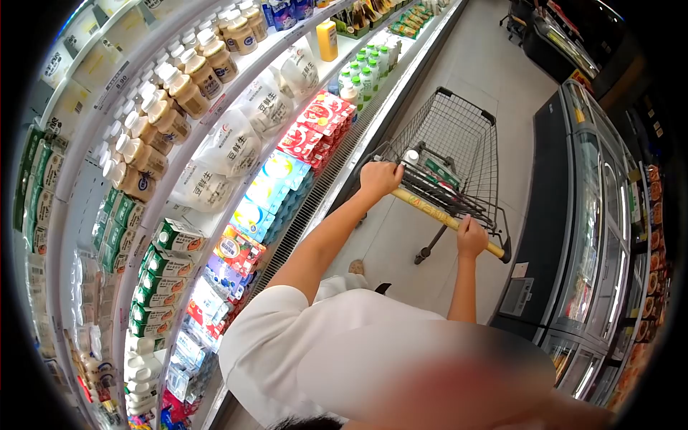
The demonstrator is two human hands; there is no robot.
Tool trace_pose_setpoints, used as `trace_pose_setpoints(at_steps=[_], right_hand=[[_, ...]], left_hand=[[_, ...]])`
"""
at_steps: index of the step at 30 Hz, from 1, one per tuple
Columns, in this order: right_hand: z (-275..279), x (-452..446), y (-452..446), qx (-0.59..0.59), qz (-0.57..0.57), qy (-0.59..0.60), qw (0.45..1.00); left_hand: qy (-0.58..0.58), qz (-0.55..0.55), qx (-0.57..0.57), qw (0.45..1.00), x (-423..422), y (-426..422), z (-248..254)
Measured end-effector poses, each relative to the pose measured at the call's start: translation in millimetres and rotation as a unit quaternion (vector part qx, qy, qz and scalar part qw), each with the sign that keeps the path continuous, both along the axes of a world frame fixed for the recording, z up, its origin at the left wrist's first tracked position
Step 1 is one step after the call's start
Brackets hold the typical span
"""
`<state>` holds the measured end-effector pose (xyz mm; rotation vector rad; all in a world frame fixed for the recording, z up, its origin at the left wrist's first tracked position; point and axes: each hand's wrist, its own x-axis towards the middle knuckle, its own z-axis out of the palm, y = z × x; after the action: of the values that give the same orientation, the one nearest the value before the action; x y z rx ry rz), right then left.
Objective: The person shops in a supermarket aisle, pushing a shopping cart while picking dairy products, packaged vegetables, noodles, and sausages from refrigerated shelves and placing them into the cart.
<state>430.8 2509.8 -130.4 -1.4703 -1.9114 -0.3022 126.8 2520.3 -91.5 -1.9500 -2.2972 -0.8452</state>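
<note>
My left hand [382, 178] is wrapped round the left end of a shopping cart's yellow handle [428, 208]. Farther right, my right hand [471, 236] grips the same bar near its other end. The wire shopping cart [459, 118] extends ahead of both hands. Behind the handle I see a white-capped bottle [411, 156] and a green-and-white carton pack [443, 173], partly covered by the cart's wires and bars.
A chilled shelf along the left holds brown-labelled bottles [183, 92], clear bags [229, 143], green-and-white cartons [161, 279] and red packs [315, 125]. Glass-fronted freezers [591, 215] line the right. Pale tiled floor [494, 43] runs between them, with another cart far ahead.
</note>
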Motion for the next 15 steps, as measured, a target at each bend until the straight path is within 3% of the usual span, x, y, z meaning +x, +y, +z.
trace_pose_setpoints(at_steps=[15], right_hand=[[2,9,176,0.0,-0.019,-0.045,0.999]], left_hand=[[-0.007,-0.003,-0.024,1.0,7,185,-7]])
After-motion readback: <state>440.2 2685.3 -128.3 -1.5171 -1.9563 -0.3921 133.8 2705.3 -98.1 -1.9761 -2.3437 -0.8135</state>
